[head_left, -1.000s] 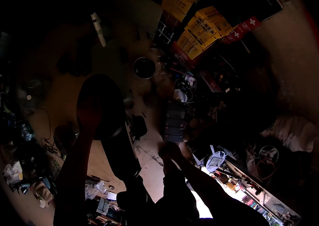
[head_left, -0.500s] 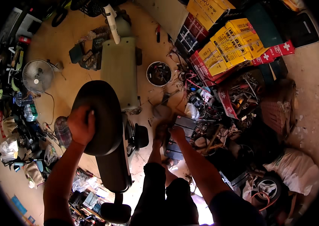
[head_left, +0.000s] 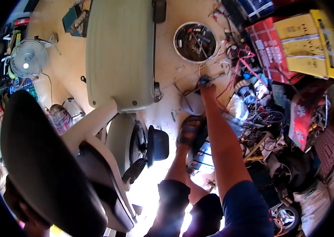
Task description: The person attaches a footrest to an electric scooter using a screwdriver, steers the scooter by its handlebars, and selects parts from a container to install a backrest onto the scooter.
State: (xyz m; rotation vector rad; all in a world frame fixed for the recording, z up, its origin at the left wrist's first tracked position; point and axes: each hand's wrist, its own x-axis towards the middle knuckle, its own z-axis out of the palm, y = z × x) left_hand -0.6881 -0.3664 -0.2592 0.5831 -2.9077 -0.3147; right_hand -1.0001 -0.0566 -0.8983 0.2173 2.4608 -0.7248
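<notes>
My left hand (head_left: 19,207) is at the lower left, gripping the rear edge of a large black scooter seat (head_left: 44,166) that is tipped up toward me and hides most of the hand. My right arm stretches straight down to the tan floor. My right hand (head_left: 207,90) is closed around a small dark object (head_left: 204,80), next to thin metal rods and just below a round white bowl (head_left: 179,55) of small parts. The scooter's pale cream body (head_left: 119,55) lies between my hands.
A tangle of coloured wires (head_left: 250,75) and parts lies right of my hand, with yellow boxes (head_left: 309,39) and red boxes (head_left: 267,45) behind. My sandalled foot (head_left: 188,132) stands by a dark battery-like block. A white fan (head_left: 28,58) stands far left.
My head has dropped closer to the floor. My right hand has reached farther out, to the spot below the bowl. The seat stays in my left hand and now looms larger at the lower left.
</notes>
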